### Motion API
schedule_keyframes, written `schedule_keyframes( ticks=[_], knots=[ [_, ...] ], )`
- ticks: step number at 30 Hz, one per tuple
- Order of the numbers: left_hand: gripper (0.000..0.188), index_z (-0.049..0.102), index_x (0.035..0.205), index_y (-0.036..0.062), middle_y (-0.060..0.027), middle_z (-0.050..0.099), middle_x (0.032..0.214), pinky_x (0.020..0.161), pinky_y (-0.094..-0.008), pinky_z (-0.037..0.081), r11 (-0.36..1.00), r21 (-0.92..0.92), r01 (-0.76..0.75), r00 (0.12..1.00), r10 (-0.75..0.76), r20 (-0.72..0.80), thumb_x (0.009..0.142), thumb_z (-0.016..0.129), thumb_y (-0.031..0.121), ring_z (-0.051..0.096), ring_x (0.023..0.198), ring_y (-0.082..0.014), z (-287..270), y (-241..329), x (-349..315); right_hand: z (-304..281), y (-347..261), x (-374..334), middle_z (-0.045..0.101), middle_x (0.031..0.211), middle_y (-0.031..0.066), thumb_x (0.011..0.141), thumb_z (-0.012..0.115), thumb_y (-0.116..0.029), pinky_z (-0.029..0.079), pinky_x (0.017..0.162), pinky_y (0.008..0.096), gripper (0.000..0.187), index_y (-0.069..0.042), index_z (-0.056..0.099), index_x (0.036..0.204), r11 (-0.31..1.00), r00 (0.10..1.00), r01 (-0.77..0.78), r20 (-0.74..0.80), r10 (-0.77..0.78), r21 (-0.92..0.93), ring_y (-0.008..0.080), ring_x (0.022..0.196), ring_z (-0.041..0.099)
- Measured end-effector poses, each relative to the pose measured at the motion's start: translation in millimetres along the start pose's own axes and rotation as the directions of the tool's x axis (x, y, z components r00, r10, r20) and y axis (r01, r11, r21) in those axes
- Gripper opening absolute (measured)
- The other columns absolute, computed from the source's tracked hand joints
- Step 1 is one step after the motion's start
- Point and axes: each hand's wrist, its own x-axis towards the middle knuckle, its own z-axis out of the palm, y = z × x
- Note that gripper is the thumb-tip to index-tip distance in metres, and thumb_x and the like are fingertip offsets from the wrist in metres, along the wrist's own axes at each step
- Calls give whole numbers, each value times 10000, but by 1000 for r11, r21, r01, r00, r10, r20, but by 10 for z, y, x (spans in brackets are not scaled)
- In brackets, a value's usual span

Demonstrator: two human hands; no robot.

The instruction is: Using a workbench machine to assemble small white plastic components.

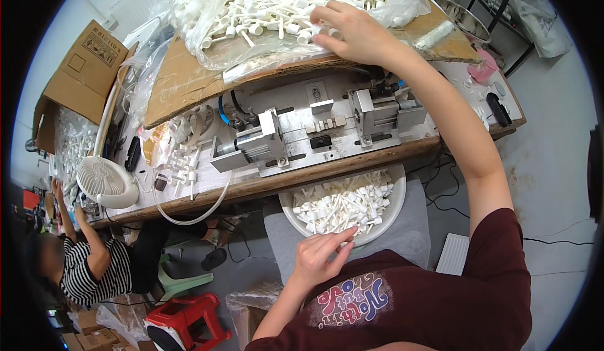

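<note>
My right hand (355, 33) reaches over the large heap of white plastic parts (277, 11) at the top. Its thumb and fingers are apart, at the heap's near edge, with white pieces between and behind them. My left hand (318, 256) is low in front of me at the near rim of a white basket (398, 206). Its fingers and thumb come close together; whatever they may hold is too small to make out. Similar white parts (343, 203) with short stems fill the basket, which rests on grey cloth over my lap.
A metal clamping fixture (321, 128) stands on the bench between heap and basket. Cardboard (182, 87) and clear plastic lie under the heap. Loose white parts (182, 168) and a white fan (107, 181) are to the left. A person in stripes (97, 269) works at far left, near a red stool (189, 319).
</note>
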Motion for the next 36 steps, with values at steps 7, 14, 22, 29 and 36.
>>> schedule_keyframes(
  ticks=[7, 14, 22, 29, 36],
  knots=[
    [358, 717, 1120, 38, -60, 734, 797, 579, -263, 511, 997, 67, -37, 999, 35, 20, 765, 745, -3, 681, 615, -160, -30, -5, 69, -82, 177, -108, 625, 1029, 77, 894, 666, -140, 536, 797, 362, 157, -87, 660, 1041, 996, 994, 62, -89, -56, 65, 252, 920, 648],
    [354, 723, 1110, 40, -58, 728, 780, 570, -263, 502, 996, 73, -54, 998, 53, 15, 759, 752, 0, 675, 612, -160, -9, 18, 88, -155, 201, -170, 643, 1074, 66, 875, 674, -143, 556, 777, 312, 182, -81, 687, 1046, 995, 990, -18, -136, 32, 101, 195, 903, 664],
    [366, 712, 1130, 35, -66, 737, 816, 581, -263, 513, 998, 64, -28, 999, 26, 36, 767, 736, -7, 683, 620, -158, -49, -6, 75, -589, 453, 82, 684, 1019, 134, 850, 688, -56, 569, 814, 333, 344, 57, 628, 1169, 358, 784, -563, 345, 516, 745, 215, 944, 676],
    [333, 712, 1114, 21, -73, 740, 811, 583, -261, 523, 998, 5, -58, 995, 58, 87, 782, 730, -10, 692, 629, -151, -44, 53, 243, -878, 275, 191, 679, 965, 124, 858, 685, -96, 548, 759, 319, 345, 56, 625, 1162, 503, 793, -551, 229, 565, 666, 204, 906, 673],
    [578, 421, 1424, -41, -210, 549, 1359, 987, -420, 505, 486, -822, 296, 926, -359, 120, 1055, 423, 403, 596, 1187, -291, -106, 143, 892, -709, -693, -411, 679, 1113, 91, 889, 700, -114, 557, 816, 280, 332, -13, 641, 1201, 359, 868, -337, 140, 476, 870, 177, 955, 670]
  ],
)
